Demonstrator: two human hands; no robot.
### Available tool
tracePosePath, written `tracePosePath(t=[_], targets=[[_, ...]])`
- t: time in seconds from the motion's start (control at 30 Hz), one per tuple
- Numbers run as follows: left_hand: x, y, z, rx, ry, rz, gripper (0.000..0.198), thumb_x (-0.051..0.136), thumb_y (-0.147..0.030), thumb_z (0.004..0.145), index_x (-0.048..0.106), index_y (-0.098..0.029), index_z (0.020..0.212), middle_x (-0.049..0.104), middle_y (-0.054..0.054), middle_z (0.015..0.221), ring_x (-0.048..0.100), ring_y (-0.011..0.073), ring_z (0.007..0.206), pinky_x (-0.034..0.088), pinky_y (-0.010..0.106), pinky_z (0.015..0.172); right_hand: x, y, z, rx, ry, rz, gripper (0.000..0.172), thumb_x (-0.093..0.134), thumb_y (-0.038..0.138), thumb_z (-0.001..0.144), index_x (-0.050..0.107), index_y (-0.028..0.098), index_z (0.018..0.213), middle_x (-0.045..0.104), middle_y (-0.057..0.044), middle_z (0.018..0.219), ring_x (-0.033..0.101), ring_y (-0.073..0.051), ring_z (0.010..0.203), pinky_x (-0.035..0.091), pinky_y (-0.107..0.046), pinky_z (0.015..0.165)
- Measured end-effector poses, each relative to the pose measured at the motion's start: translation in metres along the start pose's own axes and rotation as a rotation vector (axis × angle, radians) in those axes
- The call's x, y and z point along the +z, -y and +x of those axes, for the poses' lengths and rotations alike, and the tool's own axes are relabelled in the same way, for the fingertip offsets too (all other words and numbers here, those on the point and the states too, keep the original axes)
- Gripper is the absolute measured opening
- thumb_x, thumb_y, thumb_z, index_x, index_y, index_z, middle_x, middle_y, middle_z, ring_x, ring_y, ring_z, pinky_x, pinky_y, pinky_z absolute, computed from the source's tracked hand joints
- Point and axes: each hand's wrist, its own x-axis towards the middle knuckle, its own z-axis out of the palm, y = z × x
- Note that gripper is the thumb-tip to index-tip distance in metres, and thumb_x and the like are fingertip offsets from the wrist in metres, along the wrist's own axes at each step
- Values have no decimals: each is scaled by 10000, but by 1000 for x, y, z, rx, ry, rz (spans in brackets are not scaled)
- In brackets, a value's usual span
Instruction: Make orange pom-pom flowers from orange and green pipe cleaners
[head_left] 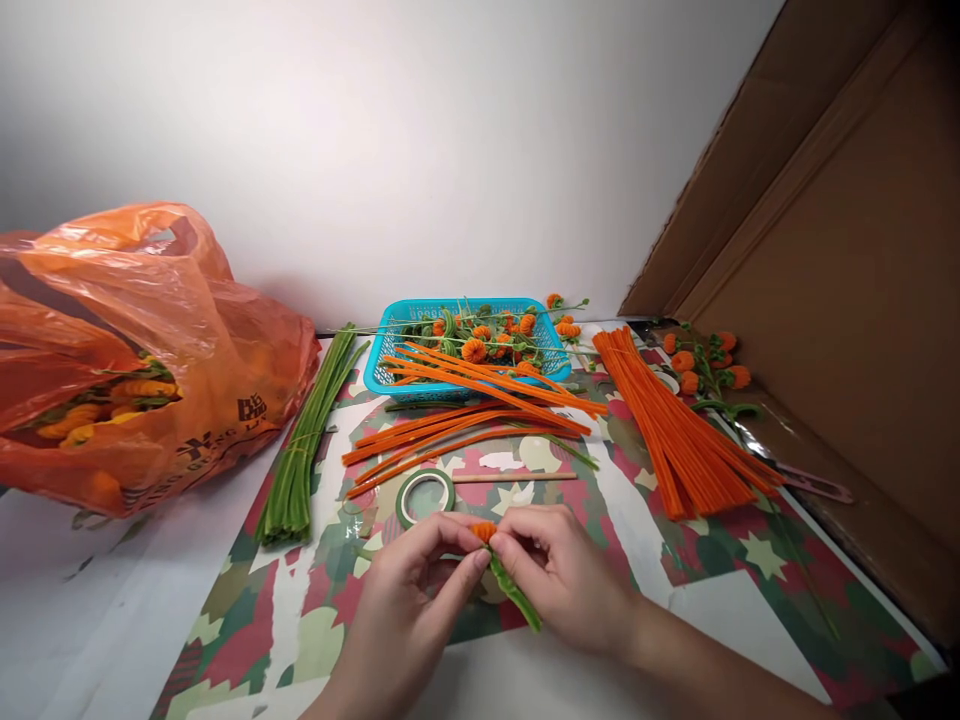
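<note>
The left hand (416, 590) and right hand (559, 575) both pinched a flower (513, 594) just nearer than the tape (425, 495). Its orange head pointed toward the tape, the green stem slanting back and rightward.

Bright, even light w/ soft shadows; sharp centre, wide-angle bending at edges.

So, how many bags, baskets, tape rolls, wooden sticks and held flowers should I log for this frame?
Orange bag: 1
Blue basket: 1
Green tape roll: 1
Wooden stick: 1
Held flower: 1
Total: 5
</note>
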Motion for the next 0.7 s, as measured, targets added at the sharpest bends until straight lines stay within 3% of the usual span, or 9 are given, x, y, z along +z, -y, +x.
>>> tracePosePath(t=[0.23, 0.37, 0.5, 0.6, 0.7], targets=[[2, -9, 6, -180, -72, -290, 219, 693, -361, 774, 580, -178, 733, 594, -2, 773, 587, 133, 729, 527, 219, 656, -3, -1, 2, 57, -79, 163, 364, 397, 353, 958, 445, 174, 644, 468, 20, 623, 428, -104, 605, 316, -222, 556], [3, -12, 7, -217, -134, -402, 232, 728, -328, 748, 559, -173, 715, 560, -26, 784, 572, 102, 748, 511, 177, 676, -1, 0, 1, 57, -24, 126, 314, 438, 299, 935, 409, 181, 646, 432, 34, 612, 392, -99, 585, 296, -221, 546], [3, -4, 6, -110, -76, -322, 180, 665, -331, 807, 564, -189, 766, 569, -13, 831, 573, 108, 737, 510, 185, 641, 4, 1, -1, 29, -40, 9, 311, 449, 250, 917, 339, 188, 633, 410, 39, 604, 367, -100, 574, 260, -228, 533], [2, 0, 5, 68, -97, -85, 132, 603, -301, 851, 588, -191, 779, 586, 32, 988, 596, 149, 874, 526, 215, 714, 5, 2, -2, 19, -58, -21, 314, 422, 253, 926, 325, 191, 634, 418, 35, 608, 369, -106, 577, 257, -228, 536], [1, -1, 3, 197, -111, 119, 129, 574, -267, 864, 606, -184, 770, 596, 58, 1003, 604, 170, 924, 532, 224, 748, 4, 1, -2, -40, -66, -39, 297, 437, 221, 895, 300, 192, 632, 420, 35, 609, 374, -108, 582, 267, -229, 561]])
